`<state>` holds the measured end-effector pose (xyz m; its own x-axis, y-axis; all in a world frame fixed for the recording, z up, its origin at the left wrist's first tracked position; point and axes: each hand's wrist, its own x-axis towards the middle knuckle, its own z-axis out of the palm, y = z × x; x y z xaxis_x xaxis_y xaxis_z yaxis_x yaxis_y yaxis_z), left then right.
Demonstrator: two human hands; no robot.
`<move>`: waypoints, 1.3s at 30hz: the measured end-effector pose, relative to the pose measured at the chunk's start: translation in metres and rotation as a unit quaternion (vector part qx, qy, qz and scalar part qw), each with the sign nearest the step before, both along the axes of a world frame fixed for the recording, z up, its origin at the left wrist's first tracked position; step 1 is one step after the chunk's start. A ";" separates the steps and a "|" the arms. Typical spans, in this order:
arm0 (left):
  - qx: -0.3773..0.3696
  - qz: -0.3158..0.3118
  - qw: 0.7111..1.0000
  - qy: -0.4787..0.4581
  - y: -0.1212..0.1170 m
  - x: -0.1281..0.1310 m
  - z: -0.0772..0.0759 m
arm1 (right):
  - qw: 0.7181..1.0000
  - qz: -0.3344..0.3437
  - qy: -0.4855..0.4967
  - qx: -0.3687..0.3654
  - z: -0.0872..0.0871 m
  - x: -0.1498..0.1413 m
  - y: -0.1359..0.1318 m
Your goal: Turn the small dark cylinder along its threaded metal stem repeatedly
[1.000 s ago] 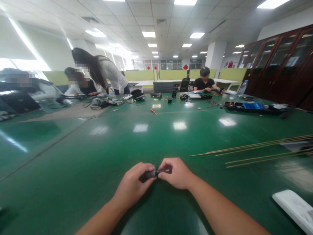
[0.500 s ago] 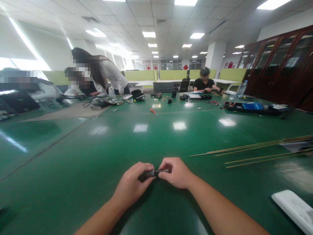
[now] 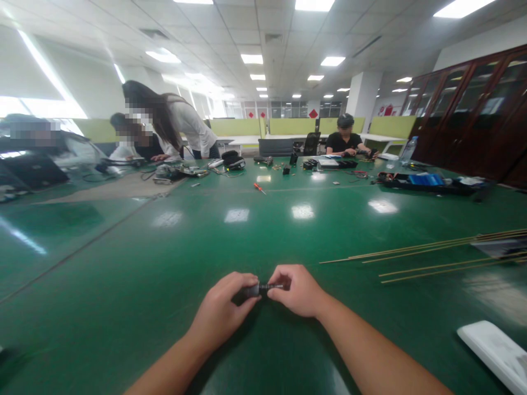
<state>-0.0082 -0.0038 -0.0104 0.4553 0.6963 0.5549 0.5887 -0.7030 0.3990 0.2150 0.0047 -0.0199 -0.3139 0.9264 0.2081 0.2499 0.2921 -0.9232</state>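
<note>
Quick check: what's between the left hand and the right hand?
A dark cylindrical part spans the gap, seen in the head view: the left hand holds its thicker end, the right hand's fingertips pinch its thin end.

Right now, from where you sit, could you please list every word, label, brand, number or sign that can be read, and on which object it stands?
Nothing can be read in this view.
Small dark part, held in front: any marking is too small.
White case, lower right: grey patches on top, too blurred.
Bottle, far right: any label is too small.
Red diamond, background: any sign is too small.
</note>
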 end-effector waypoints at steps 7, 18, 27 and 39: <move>0.008 0.005 1.000 -0.008 0.000 0.000 0.004 | 1.000 -0.010 -0.010 -0.011 0.004 0.001 -0.001; 0.023 0.004 1.000 -0.016 -0.001 -0.001 0.004 | 1.000 -0.015 -0.011 -0.019 0.001 0.001 0.000; 0.022 0.004 1.000 -0.021 0.001 -0.003 0.004 | 1.000 -0.015 0.002 -0.020 0.005 0.001 -0.001; 0.032 0.013 0.999 -0.031 -0.001 -0.002 0.010 | 0.999 -0.021 0.006 -0.026 0.005 0.002 -0.001</move>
